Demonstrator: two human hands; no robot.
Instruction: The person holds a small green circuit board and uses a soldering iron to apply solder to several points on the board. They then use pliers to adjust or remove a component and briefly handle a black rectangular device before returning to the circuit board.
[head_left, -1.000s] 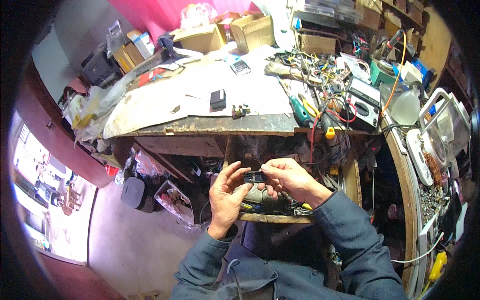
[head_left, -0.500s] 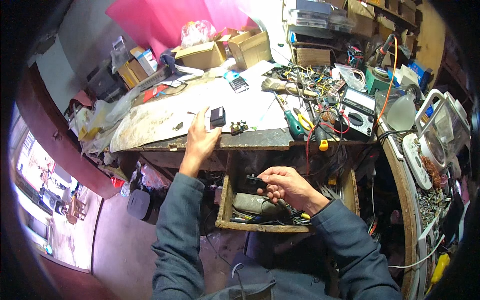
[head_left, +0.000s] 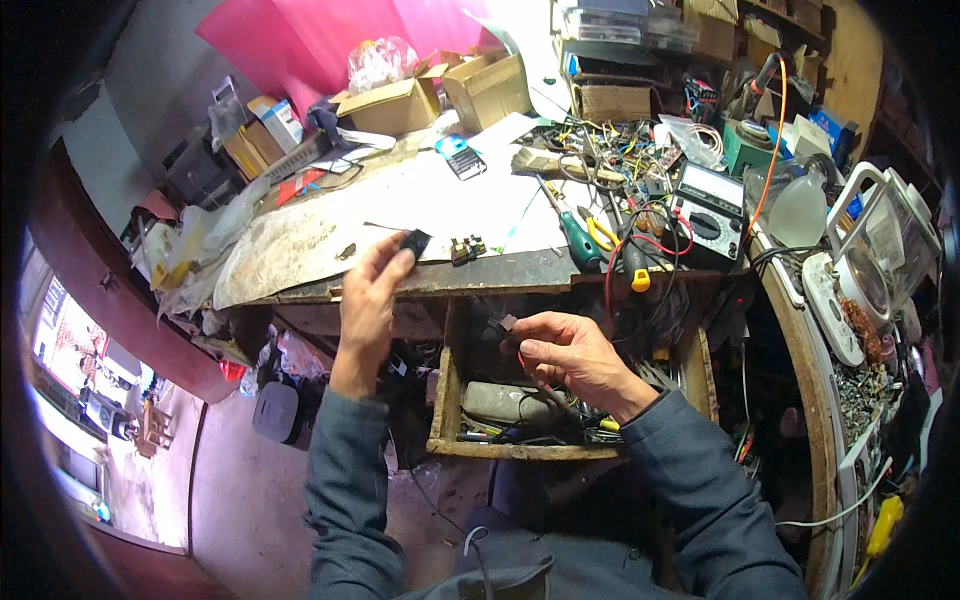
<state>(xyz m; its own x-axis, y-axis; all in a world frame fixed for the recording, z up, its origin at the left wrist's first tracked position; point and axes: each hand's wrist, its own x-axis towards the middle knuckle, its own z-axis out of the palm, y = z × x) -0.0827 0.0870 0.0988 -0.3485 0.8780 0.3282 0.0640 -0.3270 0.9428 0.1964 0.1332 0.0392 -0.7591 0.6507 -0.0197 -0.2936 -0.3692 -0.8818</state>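
Observation:
My left hand [head_left: 368, 305] is at the bench's front edge, its fingers closed around a small black box-shaped case [head_left: 416, 241]. Just right of that case, a small circuit board [head_left: 467, 249] with brassy parts lies on the white paper. My right hand [head_left: 580, 358] is over the open wooden drawer [head_left: 530, 452]. Between its thumb and forefinger it pinches a small dark piece with a pale, squarish end [head_left: 507, 323]; its exact kind is too small to tell. Inside the drawer are a grey oblong block [head_left: 508, 401] and several tools, partly covered by my right hand.
A green-handled screwdriver [head_left: 579, 236], yellow pliers [head_left: 602, 232] and a multimeter [head_left: 708, 220] with red and black leads lie right of the board. Behind them is a heap of loose components [head_left: 610, 150]. Cardboard boxes [head_left: 395, 106] stand at the back; a glass jug [head_left: 890, 235] stands far right.
My left hand has taken hold of the black case and tilted it, drawing slightly left. My right hand has turned the small dark piece upward, showing its pale end. The view has shifted slightly.

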